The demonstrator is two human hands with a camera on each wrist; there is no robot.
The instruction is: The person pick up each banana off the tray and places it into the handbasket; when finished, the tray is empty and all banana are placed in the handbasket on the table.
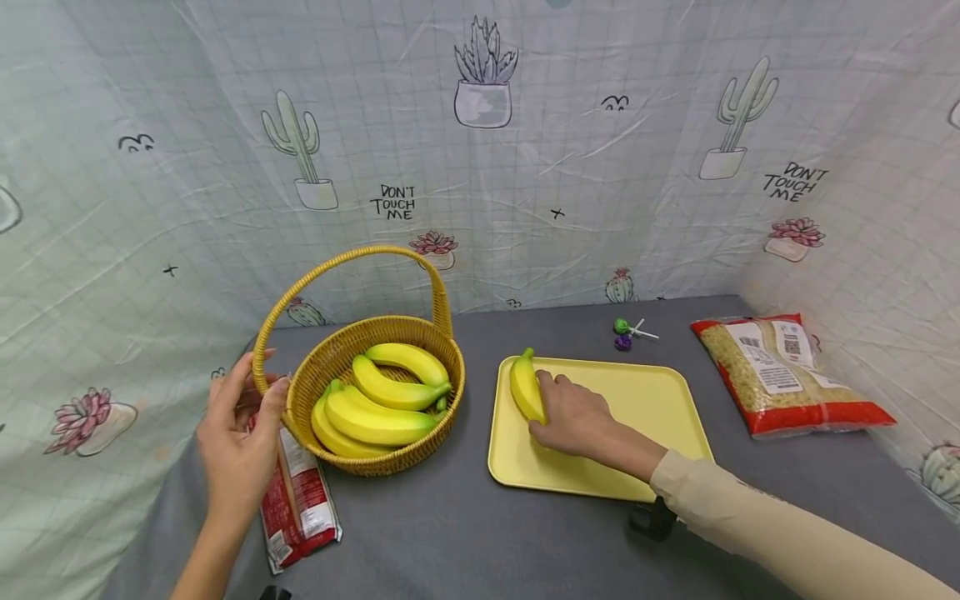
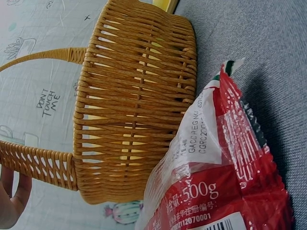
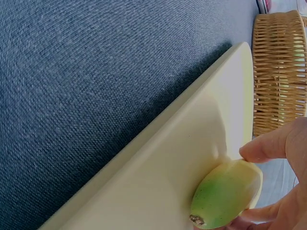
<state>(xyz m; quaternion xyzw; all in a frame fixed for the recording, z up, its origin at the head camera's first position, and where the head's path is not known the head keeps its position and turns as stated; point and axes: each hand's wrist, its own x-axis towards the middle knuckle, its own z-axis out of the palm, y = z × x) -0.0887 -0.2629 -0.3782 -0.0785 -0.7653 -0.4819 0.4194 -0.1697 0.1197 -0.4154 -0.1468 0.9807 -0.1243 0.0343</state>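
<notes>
A wicker basket (image 1: 375,462) with a tall arched handle (image 1: 352,257) stands at the left with several bananas (image 1: 382,417) inside. My left hand (image 1: 243,437) holds the near left end of its handle, and in the left wrist view the fingertips (image 2: 17,199) show at the handle's edge. Over at the yellow tray (image 1: 637,392), my right hand (image 1: 577,417) grips a single banana (image 1: 527,387) near the tray's left side. From the right wrist camera, the thumb and fingers pinch this banana (image 3: 225,194) from two sides, its green end towards the camera.
A red and white packet (image 1: 300,500) lies beside the basket, below my left hand. Two lollipops (image 1: 624,333), green and purple, lie behind the tray. A red-edged bag of pale grain or pasta (image 1: 780,375) is at the right. Patterned cloth (image 1: 555,167) hangs behind.
</notes>
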